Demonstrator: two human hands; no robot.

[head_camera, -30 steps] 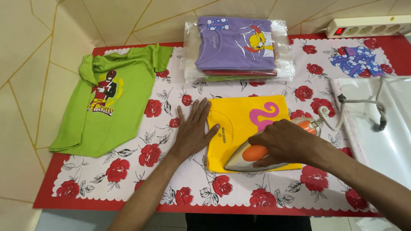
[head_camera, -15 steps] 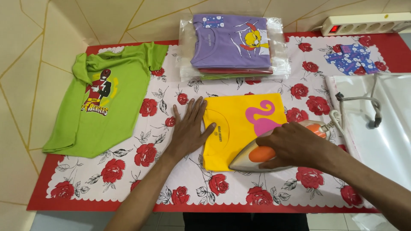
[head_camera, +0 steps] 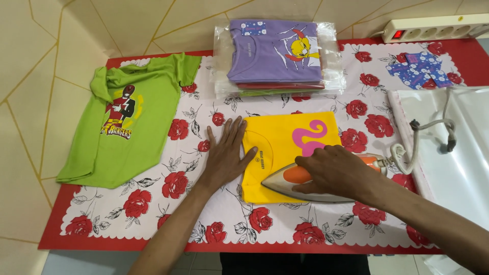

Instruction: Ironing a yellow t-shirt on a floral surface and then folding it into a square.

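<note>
- On the rose-printed cloth [head_camera: 153, 214], the folded yellow shirt [head_camera: 285, 140] is lying near the middle, just near of the stack of bagged shirts [head_camera: 277, 56].
- The left hand [head_camera: 226, 153] is lying flat with fingers spread, released and grasping nothing, pressing on the cloth and on the shirt's left edge, where the thumb is overlapping the yellow fabric.
- The right hand [head_camera: 336, 170] is clenching around the orange handle of the iron [head_camera: 290, 181], which is sitting on the near right part of the yellow shirt with its pointed tip aiming left.
- Compared with a second ago, the iron is lying slightly further right and nearer the shirt's near edge, so more of the pink print is showing; the left hand is keeping much the same place.
- The iron's cord [head_camera: 412, 147] is trailing right over a clear plastic sheet [head_camera: 458, 168].
- A green shirt [head_camera: 127, 125] is lying spread out on the left, well apart from both hands.
- A power strip [head_camera: 433, 26] is sitting at the far right, and a small blue floral garment [head_camera: 417, 69] is lying near of it.
</note>
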